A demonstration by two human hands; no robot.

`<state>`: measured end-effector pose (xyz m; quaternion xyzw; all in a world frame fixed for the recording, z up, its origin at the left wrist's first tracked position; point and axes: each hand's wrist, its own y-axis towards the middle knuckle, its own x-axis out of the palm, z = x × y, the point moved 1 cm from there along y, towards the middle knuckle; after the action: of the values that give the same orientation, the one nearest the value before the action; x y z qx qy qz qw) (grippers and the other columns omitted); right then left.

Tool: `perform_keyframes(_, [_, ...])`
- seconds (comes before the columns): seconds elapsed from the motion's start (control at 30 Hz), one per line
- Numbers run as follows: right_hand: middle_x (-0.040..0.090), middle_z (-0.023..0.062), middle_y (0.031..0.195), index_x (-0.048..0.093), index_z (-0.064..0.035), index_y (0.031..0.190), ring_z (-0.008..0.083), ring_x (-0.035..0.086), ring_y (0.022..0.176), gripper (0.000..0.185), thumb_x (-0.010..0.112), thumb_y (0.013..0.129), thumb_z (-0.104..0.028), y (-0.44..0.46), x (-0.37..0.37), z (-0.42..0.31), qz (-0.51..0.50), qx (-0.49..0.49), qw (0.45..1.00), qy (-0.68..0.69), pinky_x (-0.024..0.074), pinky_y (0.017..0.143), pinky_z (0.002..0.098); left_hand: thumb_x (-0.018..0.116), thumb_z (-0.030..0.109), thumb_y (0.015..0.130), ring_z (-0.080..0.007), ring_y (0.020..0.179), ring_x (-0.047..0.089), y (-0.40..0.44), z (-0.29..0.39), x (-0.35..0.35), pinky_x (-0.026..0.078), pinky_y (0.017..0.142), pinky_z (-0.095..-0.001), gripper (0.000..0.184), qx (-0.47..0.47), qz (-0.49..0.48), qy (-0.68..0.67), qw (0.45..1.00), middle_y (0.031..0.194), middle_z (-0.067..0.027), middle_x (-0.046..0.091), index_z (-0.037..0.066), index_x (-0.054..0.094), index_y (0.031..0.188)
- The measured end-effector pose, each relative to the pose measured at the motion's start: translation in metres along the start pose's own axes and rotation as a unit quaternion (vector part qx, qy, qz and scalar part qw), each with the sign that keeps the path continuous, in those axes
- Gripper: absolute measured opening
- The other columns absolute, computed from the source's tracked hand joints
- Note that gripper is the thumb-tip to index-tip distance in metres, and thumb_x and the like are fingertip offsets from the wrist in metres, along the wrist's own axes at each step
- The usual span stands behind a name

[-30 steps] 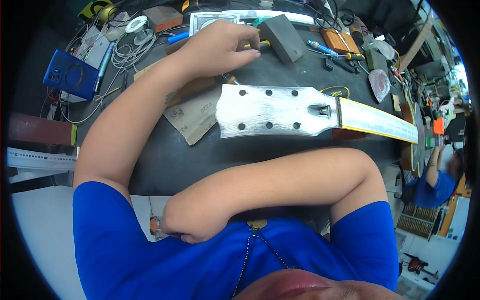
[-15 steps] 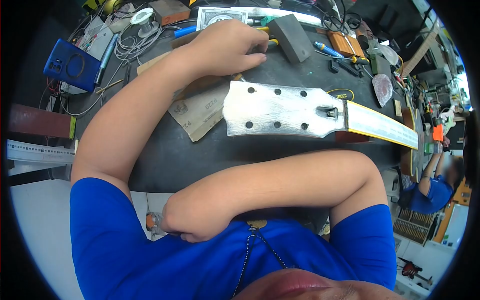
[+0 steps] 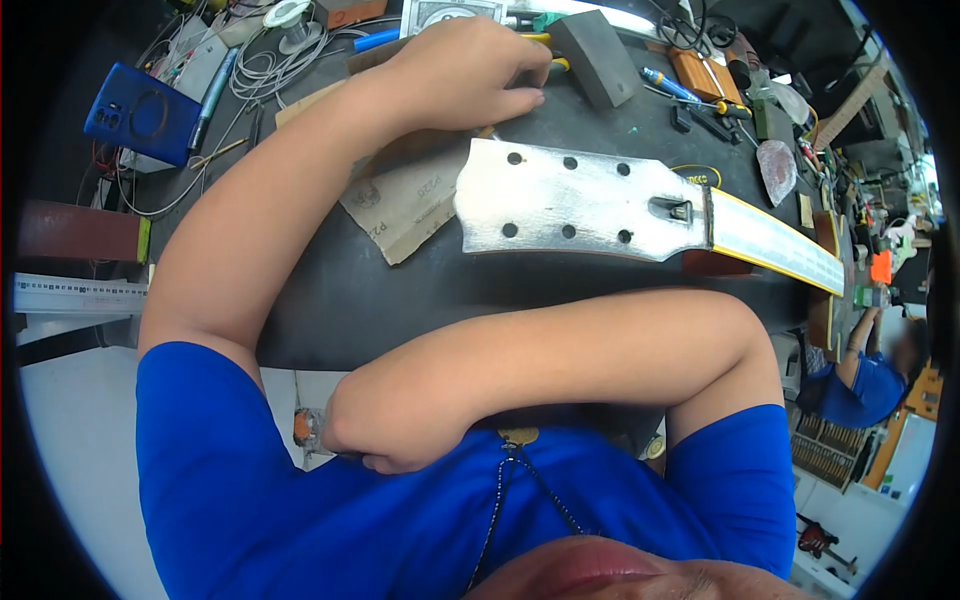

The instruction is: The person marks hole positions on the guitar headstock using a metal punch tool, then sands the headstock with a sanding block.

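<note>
My left hand [image 3: 475, 72] is over the far side of the bench, palm down. Its fingers bend downward, with the thumb apart from them; the fingertips are partly hidden. Just beyond them are yellow-handled tools and a grey rectangular block [image 3: 597, 58]. My right hand [image 3: 400, 415] is curled closed in front of my belly; whatever it may hold is hidden. Between my arms lies a guitar neck with a bare, silvery headstock [image 3: 565, 200] that has several tuner holes, and tape covers its fingerboard [image 3: 770, 240]. Sandpaper [image 3: 405, 215] marked P220 rests under my left forearm.
At the left are a blue phone [image 3: 145, 115], coiled cable [image 3: 270, 75] and a steel ruler [image 3: 75, 293]. Toward the right lie a blue-handled screwdriver [image 3: 668, 83], a wooden block [image 3: 708, 78] and a pinkish stone-like piece [image 3: 776, 172]. Another person in blue [image 3: 860, 385] is further right.
The bench things and headstock appear slightly higher and further right, mostly from the camera shifting. Both hands keep nearly the same pose.
</note>
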<state>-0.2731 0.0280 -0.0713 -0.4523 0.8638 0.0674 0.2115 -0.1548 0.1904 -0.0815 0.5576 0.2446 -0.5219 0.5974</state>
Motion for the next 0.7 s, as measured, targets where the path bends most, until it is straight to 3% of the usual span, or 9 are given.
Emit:
perform_keyframes(0.1, [0.072,0.0295,0.094,0.07,0.0115,0.107,0.047,0.071,0.092,0.029,0.062,0.096,-0.014,0.001,0.0008,0.0013,0.0,0.002,1.0,0.004,0.0573,0.085,0.0516,0.074,0.03,0.093,-0.0317,0.085,0.076,0.0014,0.0034,-0.0058,0.058,0.077,-0.0465,0.021,-0.023,-0.028,0.015,0.999,0.087,-0.0112,0.076,0.011,0.077,0.102])
perform_keyframes(0.3, [0.072,0.0299,0.093,0.07,0.0123,0.107,0.0476,0.071,0.09,0.029,0.063,0.096,-0.013,0.0006,0.0006,0.0011,0.0,0.001,1.0,0.013,0.0579,0.084,0.0512,0.074,0.03,0.093,-0.031,0.086,0.076,0.0007,0.0037,-0.0042,0.059,0.078,-0.0459,0.021,-0.023,-0.023,0.022,0.999,0.087,-0.0114,0.077,0.011,0.077,0.103])
perform_keyframes(0.5, [0.072,0.0299,0.093,0.07,0.0127,0.107,0.0475,0.071,0.09,0.03,0.064,0.096,-0.014,0.0,-0.0005,0.0003,0.001,0.005,1.0,0.019,0.0577,0.084,0.0517,0.074,0.025,0.092,-0.0321,0.079,0.07,0.0007,0.0026,-0.0015,0.054,0.074,-0.0448,0.017,-0.021,-0.016,0.005,1.0,0.08,-0.0122,0.07,0.008,0.075,0.098])
perform_keyframes(0.7, [0.072,0.0299,0.095,0.069,0.0116,0.108,0.0475,0.07,0.093,0.03,0.064,0.097,-0.016,0.0008,0.0006,0.0014,0.002,0.006,1.0,0.018,0.0568,0.086,0.052,0.074,0.025,0.093,-0.0314,0.082,0.072,0.0015,0.0087,-0.0073,0.054,0.074,-0.0448,0.017,-0.057,-0.05,0.001,0.997,0.082,-0.0126,0.071,0.009,0.075,0.098])
